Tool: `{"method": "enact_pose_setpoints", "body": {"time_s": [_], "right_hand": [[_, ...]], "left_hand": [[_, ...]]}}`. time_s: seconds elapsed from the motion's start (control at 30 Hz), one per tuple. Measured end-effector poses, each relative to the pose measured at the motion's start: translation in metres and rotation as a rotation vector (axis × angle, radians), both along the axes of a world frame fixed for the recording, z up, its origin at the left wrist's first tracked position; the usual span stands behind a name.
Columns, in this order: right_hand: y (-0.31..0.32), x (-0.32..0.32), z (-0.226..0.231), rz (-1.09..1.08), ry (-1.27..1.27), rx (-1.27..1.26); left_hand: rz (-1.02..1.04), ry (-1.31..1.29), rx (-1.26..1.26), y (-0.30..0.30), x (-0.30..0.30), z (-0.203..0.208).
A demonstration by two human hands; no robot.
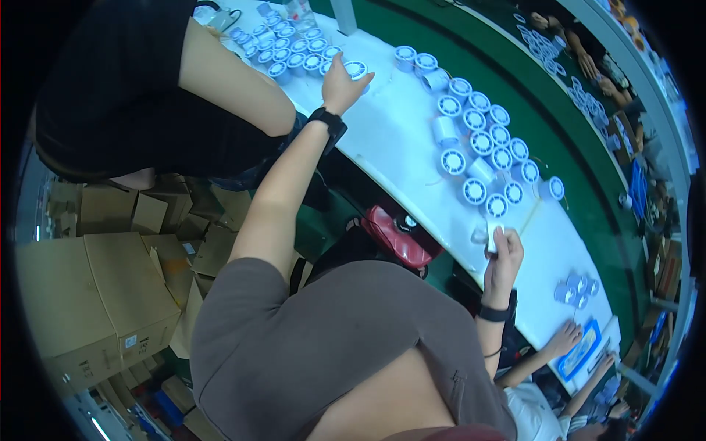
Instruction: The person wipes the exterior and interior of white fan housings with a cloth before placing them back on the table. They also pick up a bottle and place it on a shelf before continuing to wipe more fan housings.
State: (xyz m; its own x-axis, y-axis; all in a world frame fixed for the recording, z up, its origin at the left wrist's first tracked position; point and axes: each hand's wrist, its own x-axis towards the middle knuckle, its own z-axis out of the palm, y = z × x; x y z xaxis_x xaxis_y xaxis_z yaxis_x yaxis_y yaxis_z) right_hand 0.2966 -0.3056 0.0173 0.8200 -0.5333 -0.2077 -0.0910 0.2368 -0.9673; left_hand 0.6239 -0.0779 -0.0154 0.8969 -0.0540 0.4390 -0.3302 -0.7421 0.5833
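My left hand (344, 87) reaches across the white table, thumb and fingers around a white cylinder with a slotted round top (356, 70). It is at the near edge of a dense group of similar cylinders (298, 45). Closer to me on the right, my right hand (504, 261) pinches a small flat white piece (493, 237), cloth or paper; I cannot tell which. Just beyond that hand stands a second loose group of white cylinders (474, 191). Most are upright with slotted tops showing, and a few lie on their sides. A small translucent item (479, 234) is beside the white piece.
A person in dark clothing (125, 88) is close on my left. Cardboard boxes (95, 287) are stacked behind. Under the table is a red object (397, 239). At right, another person's hand (565, 338) is near a blue tray (581, 349). White rings (540, 44) lie on the far bench.
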Motion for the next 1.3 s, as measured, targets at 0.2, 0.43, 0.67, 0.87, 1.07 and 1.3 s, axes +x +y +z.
{"method": "enact_pose_setpoints", "body": {"time_s": [0.2,0.43,0.67,0.87,1.07,1.3], "right_hand": [[0.014,-0.002,-0.005,-0.118,0.024,0.063],[0.023,0.014,-0.011,-0.190,0.008,0.124],[0.024,0.046,-0.023,-0.070,0.002,0.152],[0.015,0.056,-0.008,-0.017,-0.128,0.303],[0.007,0.050,0.001,-0.131,-0.215,0.498],[-0.016,0.005,-0.013,-0.357,-0.167,0.426]], "left_hand": [[0.141,0.120,0.175,0.012,0.062,-0.048],[0.570,0.291,-0.005,0.049,0.073,-0.070],[0.584,0.244,0.106,0.054,0.076,-0.070],[0.147,-0.157,-0.073,0.047,0.039,-0.048],[-0.225,0.524,-0.996,-0.031,-0.018,0.055],[-0.687,0.843,-0.582,-0.064,-0.060,0.078]]}}
